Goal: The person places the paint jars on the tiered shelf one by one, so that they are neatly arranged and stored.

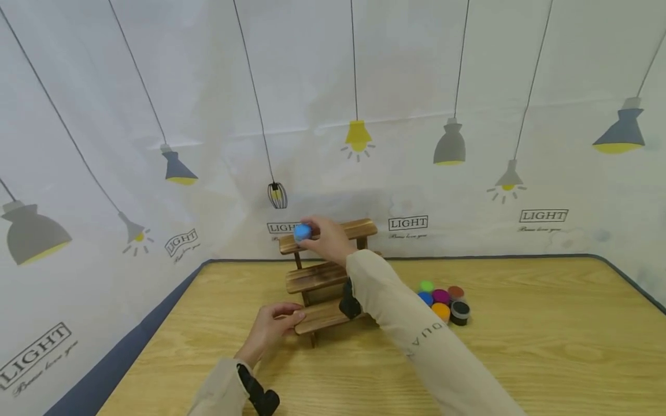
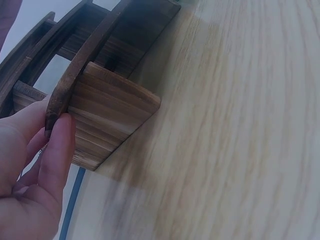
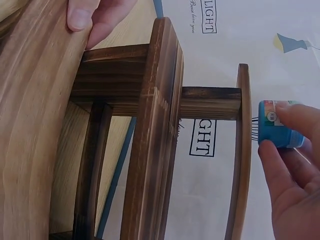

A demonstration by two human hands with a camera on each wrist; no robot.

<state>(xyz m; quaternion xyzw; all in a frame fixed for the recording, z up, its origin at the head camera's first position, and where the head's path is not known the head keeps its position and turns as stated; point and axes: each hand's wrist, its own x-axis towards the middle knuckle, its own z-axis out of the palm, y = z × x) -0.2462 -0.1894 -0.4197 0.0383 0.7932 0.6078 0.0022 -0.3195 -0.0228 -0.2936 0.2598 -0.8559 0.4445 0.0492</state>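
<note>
My right hand (image 1: pixel 330 240) pinches a small blue jar (image 3: pixel 274 135) between thumb and fingers, close over the left end of the top tier. A printed label shows on the jar's side in the right wrist view. The brown wooden stand (image 1: pixel 317 277) has three stepped tiers. At the left end of its lowest tier, my left hand (image 1: pixel 273 323) pinches the board edge, thumb on one face and fingers on the other, as the left wrist view (image 2: pixel 37 160) shows. My right forearm hides part of the stand's right side.
To the right of the stand, several small jars cluster on the wooden table (image 1: pixel 546 335), among them a black jar (image 1: pixel 460 313), an orange jar (image 1: pixel 440 312) and a green jar (image 1: pixel 426 286). A lamp-printed wall covering (image 1: pixel 406 173) rises behind the table.
</note>
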